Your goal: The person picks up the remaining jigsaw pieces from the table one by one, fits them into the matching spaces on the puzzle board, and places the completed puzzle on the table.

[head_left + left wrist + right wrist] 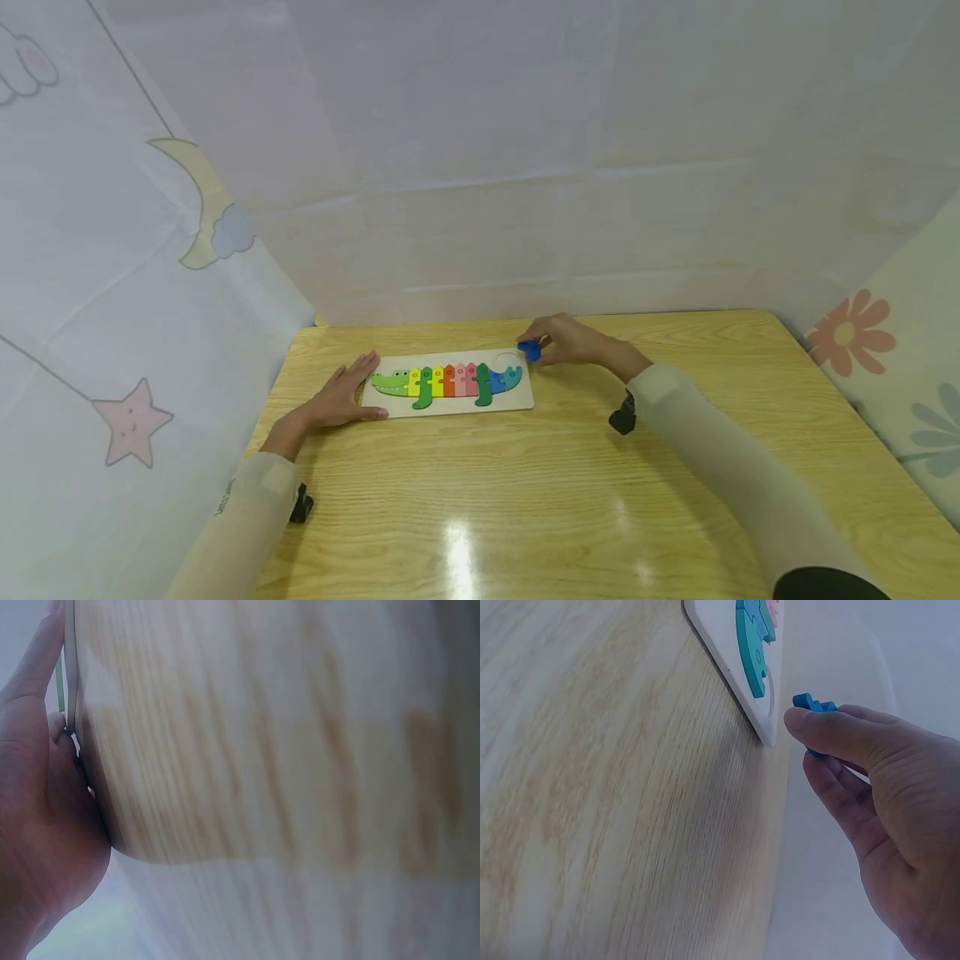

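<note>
A pale wooden board (450, 410) lies on the table with a colourful crocodile puzzle (450, 381) set in it, green head to the left. Near the tail end, a bare outlined recess shows above the blue-teal pieces. My left hand (341, 400) rests at the board's left end, fingers extended by the upper corner and thumb along the lower edge. Between thumb and fingers, my right hand (573, 340) pinches a blue puzzle piece (817, 705), held just off the board's upper right corner. In the left wrist view, only part of the left hand (45, 810) shows.
The light wood table (465, 492) extends around the board on all sides. Behind it hangs a pale cloth backdrop (480, 208), with printed cloth at the left and right. A dark rounded object (825, 583) shows at the lower right edge.
</note>
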Demonstrator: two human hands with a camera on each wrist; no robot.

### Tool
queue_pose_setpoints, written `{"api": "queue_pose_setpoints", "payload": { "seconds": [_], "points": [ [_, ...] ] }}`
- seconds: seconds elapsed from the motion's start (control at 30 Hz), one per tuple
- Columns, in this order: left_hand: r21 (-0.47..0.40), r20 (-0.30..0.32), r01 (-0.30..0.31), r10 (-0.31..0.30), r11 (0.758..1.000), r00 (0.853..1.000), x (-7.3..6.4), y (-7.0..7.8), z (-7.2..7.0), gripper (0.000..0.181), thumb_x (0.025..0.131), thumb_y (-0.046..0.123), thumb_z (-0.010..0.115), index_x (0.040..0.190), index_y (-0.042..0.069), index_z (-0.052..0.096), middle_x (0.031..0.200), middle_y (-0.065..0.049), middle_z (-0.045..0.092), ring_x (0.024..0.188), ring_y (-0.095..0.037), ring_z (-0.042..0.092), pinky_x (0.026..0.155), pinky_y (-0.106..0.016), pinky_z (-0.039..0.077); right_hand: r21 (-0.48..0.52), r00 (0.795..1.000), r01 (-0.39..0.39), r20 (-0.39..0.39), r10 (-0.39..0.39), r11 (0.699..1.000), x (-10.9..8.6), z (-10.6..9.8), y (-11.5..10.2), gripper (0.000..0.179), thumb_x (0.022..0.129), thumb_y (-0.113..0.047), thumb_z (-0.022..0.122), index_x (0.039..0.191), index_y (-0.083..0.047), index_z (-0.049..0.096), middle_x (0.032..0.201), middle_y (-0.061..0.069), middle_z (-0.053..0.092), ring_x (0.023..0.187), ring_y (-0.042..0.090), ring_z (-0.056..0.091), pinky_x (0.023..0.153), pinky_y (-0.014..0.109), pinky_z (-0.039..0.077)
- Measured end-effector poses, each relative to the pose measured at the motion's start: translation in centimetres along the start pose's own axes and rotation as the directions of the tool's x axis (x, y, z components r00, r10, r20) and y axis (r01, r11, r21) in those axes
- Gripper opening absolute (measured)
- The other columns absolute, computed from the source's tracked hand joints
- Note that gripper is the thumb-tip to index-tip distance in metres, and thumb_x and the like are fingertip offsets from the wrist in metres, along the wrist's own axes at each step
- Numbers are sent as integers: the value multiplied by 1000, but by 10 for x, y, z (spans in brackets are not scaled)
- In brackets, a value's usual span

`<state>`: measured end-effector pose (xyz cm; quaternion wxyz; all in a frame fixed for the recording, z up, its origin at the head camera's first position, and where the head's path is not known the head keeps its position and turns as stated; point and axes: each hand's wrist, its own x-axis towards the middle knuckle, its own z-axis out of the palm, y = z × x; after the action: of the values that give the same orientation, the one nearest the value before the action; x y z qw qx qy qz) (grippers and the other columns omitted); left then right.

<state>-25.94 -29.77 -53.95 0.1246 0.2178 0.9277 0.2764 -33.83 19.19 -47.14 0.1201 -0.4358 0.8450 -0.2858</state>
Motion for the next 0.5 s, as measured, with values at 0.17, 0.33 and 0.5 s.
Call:
{"api": "queue_pose_setpoints", "payload": {
  "seconds": [0.17,0.33,0.5],
  "points": [
    [-8,-4,-5,5,1000,1000,0,1,-1,117,90,51,81,171,6,9,179,-13,5,165,-36,0,129,-61,-5,-7,1000,-2,7,2,1000,5,2,-4,49,89,4,82,136,9,67,129,18,70,115,34,71,98,48,60],
    [-5,-1,-4,4,1000,1000,-1,1,-1,117,91,50,81,171,6,9,179,-13,4,165,-36,0,129,-61,-5,7,1000,8,15,-8,1000,11,5,-8,49,88,6,82,135,9,68,131,20,70,117,36,70,99,51,59],
    [-2,-1,-2,2,1000,1000,-2,0,0,117,91,50,81,171,6,8,179,-13,4,165,-36,0,129,-61,-5,-21,999,8,32,-7,1000,18,8,-9,49,89,3,83,135,8,68,130,21,71,117,36,70,99,49,60]
  ]
}}
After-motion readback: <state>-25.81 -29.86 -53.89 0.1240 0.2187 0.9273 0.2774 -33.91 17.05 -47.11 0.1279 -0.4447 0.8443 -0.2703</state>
